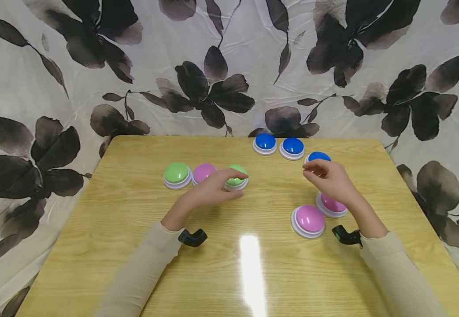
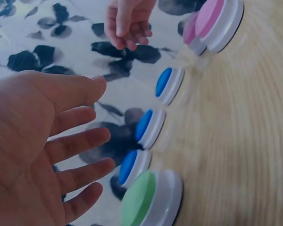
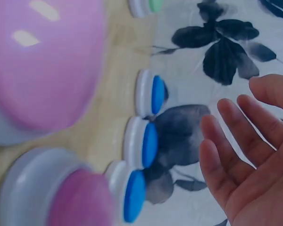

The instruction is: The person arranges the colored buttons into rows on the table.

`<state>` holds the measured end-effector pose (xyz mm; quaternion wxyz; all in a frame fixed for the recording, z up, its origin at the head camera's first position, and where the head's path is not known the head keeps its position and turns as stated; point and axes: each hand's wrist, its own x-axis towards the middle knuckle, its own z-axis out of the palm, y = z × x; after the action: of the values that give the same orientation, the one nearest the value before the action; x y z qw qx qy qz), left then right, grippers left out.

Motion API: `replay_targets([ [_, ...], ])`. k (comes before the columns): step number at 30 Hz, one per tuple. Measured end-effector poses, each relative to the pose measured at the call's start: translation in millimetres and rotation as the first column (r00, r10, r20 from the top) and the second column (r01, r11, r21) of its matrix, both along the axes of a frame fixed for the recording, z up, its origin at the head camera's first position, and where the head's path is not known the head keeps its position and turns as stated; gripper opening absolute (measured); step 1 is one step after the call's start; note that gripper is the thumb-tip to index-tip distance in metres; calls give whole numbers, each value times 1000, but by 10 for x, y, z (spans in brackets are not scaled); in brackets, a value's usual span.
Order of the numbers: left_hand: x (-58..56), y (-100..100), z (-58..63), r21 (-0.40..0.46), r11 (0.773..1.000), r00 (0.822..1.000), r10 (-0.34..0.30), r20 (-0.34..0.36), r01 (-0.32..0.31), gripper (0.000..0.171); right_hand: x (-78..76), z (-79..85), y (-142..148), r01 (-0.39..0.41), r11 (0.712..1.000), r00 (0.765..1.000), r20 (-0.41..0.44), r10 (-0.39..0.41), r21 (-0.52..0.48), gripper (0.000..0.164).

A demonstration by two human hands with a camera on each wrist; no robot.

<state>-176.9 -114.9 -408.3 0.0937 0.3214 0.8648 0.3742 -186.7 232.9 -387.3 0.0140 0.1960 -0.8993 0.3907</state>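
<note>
My left hand hovers over the left row of push buttons, its fingers loosely extended and holding nothing. Beneath and beside it are a green button, a pink button and another green button, the last partly covered by the fingers. My right hand is held above the right group, relaxed and empty in the right wrist view. It partly hides a blue button behind it and a pink button below. A second pink button sits nearer the front. Each button has a white base.
Two more blue buttons stand at the back edge of the wooden table. A floral cloth hangs behind the table and along its sides. Bright light reflects off the tabletop at front centre.
</note>
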Motion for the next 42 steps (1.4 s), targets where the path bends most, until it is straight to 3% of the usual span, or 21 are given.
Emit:
replay_targets([
  [6,-11,330,-144,17,998,998,-61,20,60,48,173,-167,197,45,999,999,28,-45,-8,22],
  [17,31,814,-334,2,995,995,-103,14,103,54,421,-379,334,93,994,995,27,-92,-55,25],
  [26,32,1026,-503,19,993,993,-117,19,116,56,555,-508,400,135,987,989,67,-129,-82,26],
  [32,58,1178,-579,10,991,991,-133,17,133,58,708,-588,454,159,987,985,66,-159,-4,29],
  [42,50,1336,-677,-42,986,985,-163,-60,161,66,847,-713,480,159,987,979,127,-161,25,37],
])
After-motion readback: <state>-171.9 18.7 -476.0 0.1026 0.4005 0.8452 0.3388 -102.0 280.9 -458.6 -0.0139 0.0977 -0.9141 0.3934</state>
